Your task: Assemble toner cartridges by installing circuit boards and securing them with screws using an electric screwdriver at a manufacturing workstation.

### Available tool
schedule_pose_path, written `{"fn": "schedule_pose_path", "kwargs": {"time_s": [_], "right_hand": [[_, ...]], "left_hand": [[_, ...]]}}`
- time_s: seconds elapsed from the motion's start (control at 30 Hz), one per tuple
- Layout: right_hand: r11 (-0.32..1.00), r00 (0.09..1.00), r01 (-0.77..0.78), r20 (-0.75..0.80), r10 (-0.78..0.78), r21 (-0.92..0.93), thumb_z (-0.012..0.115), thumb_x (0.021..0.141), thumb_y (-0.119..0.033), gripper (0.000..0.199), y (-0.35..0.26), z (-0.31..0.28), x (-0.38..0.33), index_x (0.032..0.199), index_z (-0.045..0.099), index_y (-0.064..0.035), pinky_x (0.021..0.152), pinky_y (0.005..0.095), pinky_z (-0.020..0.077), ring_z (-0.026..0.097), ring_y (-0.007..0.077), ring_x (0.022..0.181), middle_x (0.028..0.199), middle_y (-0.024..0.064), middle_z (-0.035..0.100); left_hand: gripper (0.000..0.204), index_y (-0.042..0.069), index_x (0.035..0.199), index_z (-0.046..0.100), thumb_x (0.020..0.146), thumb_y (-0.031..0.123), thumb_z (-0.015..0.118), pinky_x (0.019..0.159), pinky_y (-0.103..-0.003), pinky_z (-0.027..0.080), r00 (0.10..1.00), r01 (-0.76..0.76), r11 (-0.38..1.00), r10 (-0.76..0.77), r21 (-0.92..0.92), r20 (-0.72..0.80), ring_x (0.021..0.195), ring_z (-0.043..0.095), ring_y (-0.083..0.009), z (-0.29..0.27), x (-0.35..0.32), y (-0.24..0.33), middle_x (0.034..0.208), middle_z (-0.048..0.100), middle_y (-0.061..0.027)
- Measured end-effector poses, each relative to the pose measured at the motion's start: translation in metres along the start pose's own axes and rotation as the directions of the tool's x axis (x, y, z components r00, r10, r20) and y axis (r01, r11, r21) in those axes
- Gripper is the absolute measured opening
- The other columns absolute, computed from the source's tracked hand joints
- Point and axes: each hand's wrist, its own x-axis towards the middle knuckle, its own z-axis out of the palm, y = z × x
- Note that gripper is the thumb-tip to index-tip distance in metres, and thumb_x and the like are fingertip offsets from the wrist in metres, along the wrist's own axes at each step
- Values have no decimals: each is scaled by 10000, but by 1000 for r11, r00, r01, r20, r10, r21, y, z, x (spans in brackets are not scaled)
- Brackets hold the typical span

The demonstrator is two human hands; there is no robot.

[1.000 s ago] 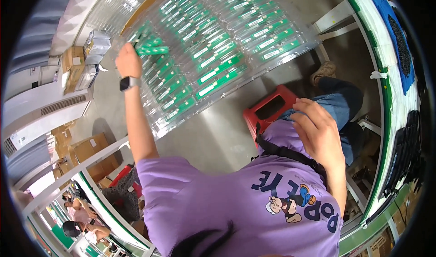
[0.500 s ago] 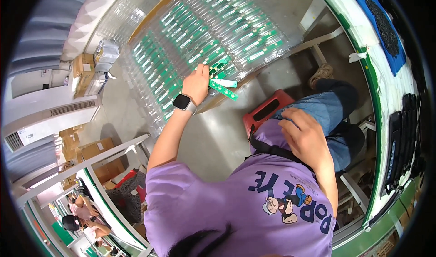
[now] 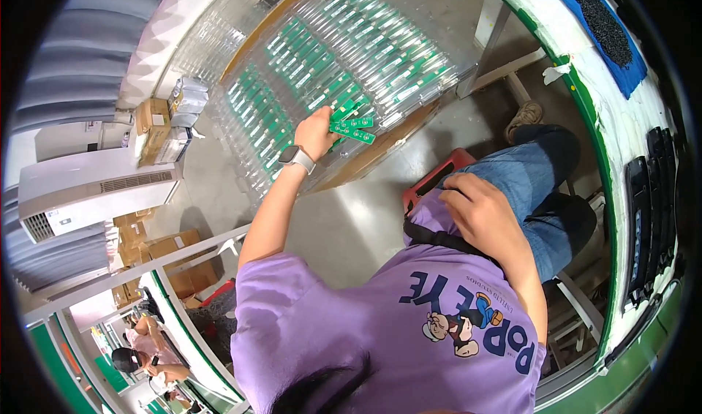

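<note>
My left hand (image 3: 313,133), with a watch on its wrist, reaches out over the near part of a clear plastic tray (image 3: 401,110). It is closed on several narrow green circuit boards (image 3: 354,130), which fan out to the right of the fingers. Rows of similar green boards (image 3: 298,61) lie in the tray's slots. Hidden from view is how the fingertips grip the boards. My right hand (image 3: 479,211) hovers by my waist above my lap, fingers loosely bent and a little apart, and nothing shows in it.
Beneath the tray is a cardboard box (image 3: 376,142). A red stool (image 3: 437,174) stands beside my legs. On the right runs a white-topped workbench (image 3: 585,85) with a green edge, holding black parts on a blue mat (image 3: 630,77). Cartons (image 3: 152,125) stand at the left; another person (image 3: 150,352) sits lower left.
The boards in my left hand have turned, and a pale face among them now shows green. The view has shifted slightly; my right hand stays near my waist.
</note>
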Motion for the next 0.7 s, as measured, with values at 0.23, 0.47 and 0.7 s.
{"fn": "schedule_pose_path", "kwargs": {"time_s": [0.23,0.47,0.7], "right_hand": [[1000,1000,-22,-12,22,-4,640,694,-25,230,6,-1,-5,921,610,-6,830,383,493,581,304,984,1039,128,584],[1000,998,22,-59,-22,2,640,704,-46,214,10,2,-6,915,618,-15,792,370,484,579,279,935,976,110,588],[1000,1000,-8,-30,9,15,638,722,-43,206,12,0,-7,924,617,-4,809,377,493,587,308,955,1023,133,593]], "left_hand": [[426,42,964,619,669,290,799,718,-472,498,989,97,995,-97,5,109,844,639,-366,-25,14,15,863,670,-176],[519,26,1030,681,608,295,816,770,-419,503,944,188,982,-179,-3,278,856,656,-343,-23,25,-2,885,670,-211],[520,31,1058,681,618,280,802,780,-423,516,976,142,989,-145,36,161,837,659,-354,-29,22,10,880,673,-219]]}}
